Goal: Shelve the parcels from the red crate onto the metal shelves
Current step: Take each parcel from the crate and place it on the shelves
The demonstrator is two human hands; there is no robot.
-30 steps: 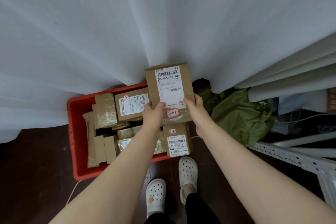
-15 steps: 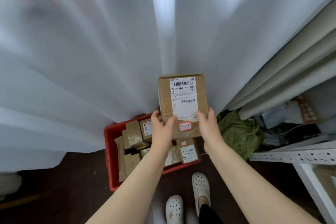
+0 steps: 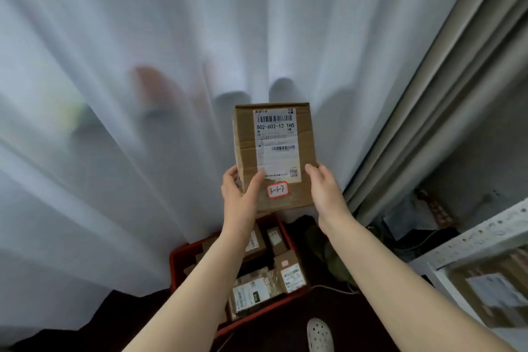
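Note:
A brown cardboard parcel (image 3: 274, 151) with a white shipping label and a red-edged sticker reading 3-1-7 is held up in front of me. My left hand (image 3: 238, 197) grips its lower left edge, thumb on the front. My right hand (image 3: 325, 191) grips its lower right edge. Below on the floor stands the red crate (image 3: 175, 263) with several more brown parcels (image 3: 290, 271) in it, partly hidden by my left forearm. A white metal shelf (image 3: 471, 240) shows at the lower right with a blurred parcel under its rail.
A white sheer curtain (image 3: 143, 123) hangs across the whole back. Beige drapes (image 3: 428, 111) hang at the right. Green cloth (image 3: 334, 254) and clutter lie between crate and shelf. My white shoe (image 3: 320, 334) is on the dark floor.
Both hands have raised the parcel higher, away from the crate. My view has tilted up and turned right, so the crate sits lower and the shelf comes further into view.

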